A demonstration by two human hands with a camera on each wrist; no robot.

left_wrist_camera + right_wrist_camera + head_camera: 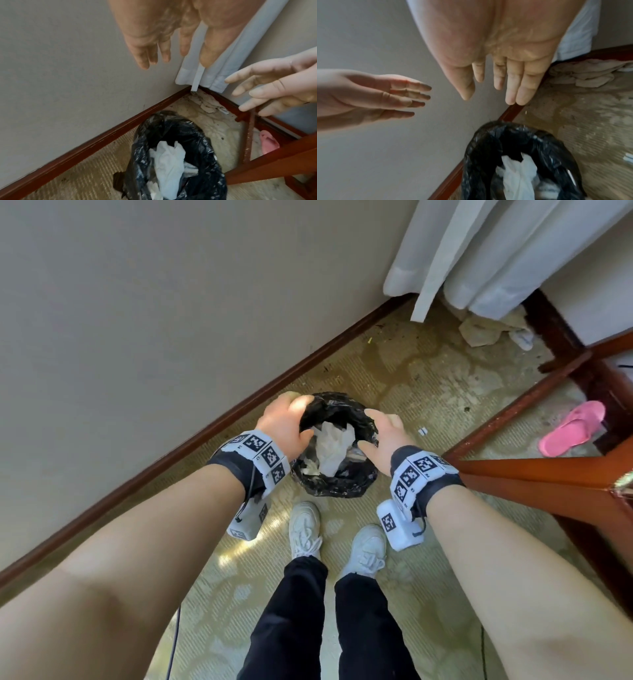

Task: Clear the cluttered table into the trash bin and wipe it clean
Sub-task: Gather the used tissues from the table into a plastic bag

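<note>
A trash bin lined with a black bag [337, 484] [142, 151] [479, 146] stands on the carpet by the wall. White crumpled tissue [334, 445] [167, 159] [518, 175] lies inside it. My left hand [287, 422] [154, 44] [399, 98] hovers above the bin's left rim, fingers straight and empty. My right hand [380, 433] [501, 83] [260, 93] hangs over the right rim, fingers also straight, holding nothing. The two palms face each other over the opening.
A red-brown wooden table leg and brace [534, 470] stand right of the bin. White curtain [486, 258] hangs in the corner with crumpled paper [486, 332] under it. A pink slipper [572, 428] lies far right. My white shoes [305, 529] stand before the bin.
</note>
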